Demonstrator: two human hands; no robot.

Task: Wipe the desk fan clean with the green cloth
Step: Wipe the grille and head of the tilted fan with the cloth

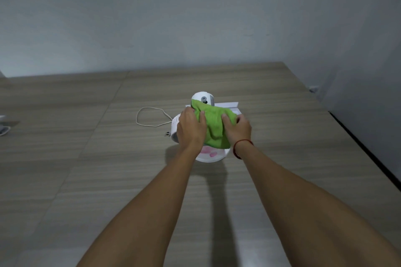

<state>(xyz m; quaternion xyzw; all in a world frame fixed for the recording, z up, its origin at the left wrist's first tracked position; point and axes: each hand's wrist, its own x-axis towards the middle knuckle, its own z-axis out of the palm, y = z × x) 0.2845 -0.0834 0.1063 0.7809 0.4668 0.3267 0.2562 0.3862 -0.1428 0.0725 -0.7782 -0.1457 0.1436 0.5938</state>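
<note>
A small white desk fan point(176, 125) stands on the wood-grain surface, its motor housing point(204, 98) at the far side and pink blades showing through the grille at the near edge. The green cloth point(213, 124) is draped over the top of the fan. My left hand point(191, 130) grips the cloth's left part and presses on the fan's left side. My right hand point(237, 129), with a red string on its wrist, grips the cloth's right part. Most of the fan's body is hidden under the cloth and both hands.
The fan's white cord point(149, 117) loops to the left, with its plug point(167, 134) lying beside the fan. A flat white box point(227, 105) lies just behind the fan. A grey wall rises at the back, and the surface's edge runs along the right.
</note>
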